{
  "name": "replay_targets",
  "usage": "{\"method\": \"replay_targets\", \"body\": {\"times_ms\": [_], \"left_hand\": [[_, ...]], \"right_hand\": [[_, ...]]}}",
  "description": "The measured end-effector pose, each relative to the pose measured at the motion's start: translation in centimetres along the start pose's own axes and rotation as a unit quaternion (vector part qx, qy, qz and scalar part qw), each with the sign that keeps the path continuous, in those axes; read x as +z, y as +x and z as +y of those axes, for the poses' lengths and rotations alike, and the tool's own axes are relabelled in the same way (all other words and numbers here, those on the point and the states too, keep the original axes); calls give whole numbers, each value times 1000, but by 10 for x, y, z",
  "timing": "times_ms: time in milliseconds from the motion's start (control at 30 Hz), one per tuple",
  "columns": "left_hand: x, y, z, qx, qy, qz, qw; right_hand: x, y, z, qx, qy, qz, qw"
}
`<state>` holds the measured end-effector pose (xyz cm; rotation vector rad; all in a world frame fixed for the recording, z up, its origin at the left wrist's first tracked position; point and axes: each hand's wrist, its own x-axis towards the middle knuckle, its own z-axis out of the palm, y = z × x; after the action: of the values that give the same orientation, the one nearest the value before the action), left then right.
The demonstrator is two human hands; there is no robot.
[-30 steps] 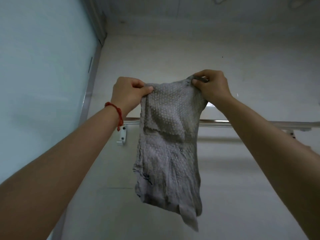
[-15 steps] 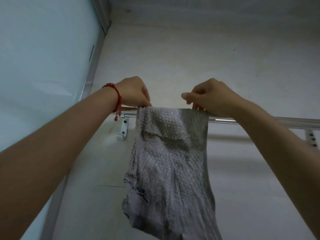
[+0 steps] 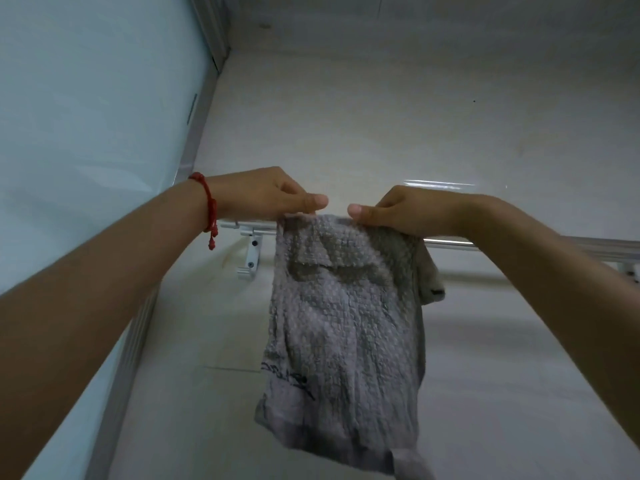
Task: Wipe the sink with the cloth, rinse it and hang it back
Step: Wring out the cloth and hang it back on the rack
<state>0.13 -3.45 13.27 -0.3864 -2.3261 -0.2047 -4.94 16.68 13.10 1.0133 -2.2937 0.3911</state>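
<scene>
Overhead, both hands (image 3: 273,195) (image 3: 401,211) pinching cloth (image 3: 343,323).

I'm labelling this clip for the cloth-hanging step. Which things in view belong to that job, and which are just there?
Part of the job:
- cloth, draped over the rail
- rail, wall-mounted
- left hand, grip at the cloth's top edge
- right hand, grip at the cloth's top edge

Just there:
- red bracelet on the left wrist
- rail bracket
- glass panel
</scene>
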Motion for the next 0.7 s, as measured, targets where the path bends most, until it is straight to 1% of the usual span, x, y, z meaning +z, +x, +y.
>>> {"method": "replay_targets", "body": {"times_ms": [133,267,333,400,433,467,567,600,633,700], "left_hand": [[-6,-8,-8,48,-3,-30,998],[-7,-2,-17,46,-26,-1,999],[-8,-1,-17,43,-23,12,999],[-7,1,-19,46,-31,46,997],[-6,4,-21,43,-36,68,996],[-5,7,-22,37,-33,83,995],[1,16,-19,15,4,93,996],[3,16,-17,19,20,100,995],[4,15,-15,30,28,110,993],[4,8,-9,44,-6,108,993]], "right_hand": [[4,-13,10,-65,-7,91,994],[6,-23,25,-94,-32,140,985],[4,-20,26,-105,-3,182,978],[-4,-15,26,-102,18,221,970],[-8,-10,29,-97,16,226,969],[-12,-6,31,-83,12,215,973],[-11,3,39,-13,-17,137,990],[-10,5,41,-5,-25,135,991],[-9,5,42,-5,-21,148,989],[-6,-3,40,-38,39,181,982]]}}
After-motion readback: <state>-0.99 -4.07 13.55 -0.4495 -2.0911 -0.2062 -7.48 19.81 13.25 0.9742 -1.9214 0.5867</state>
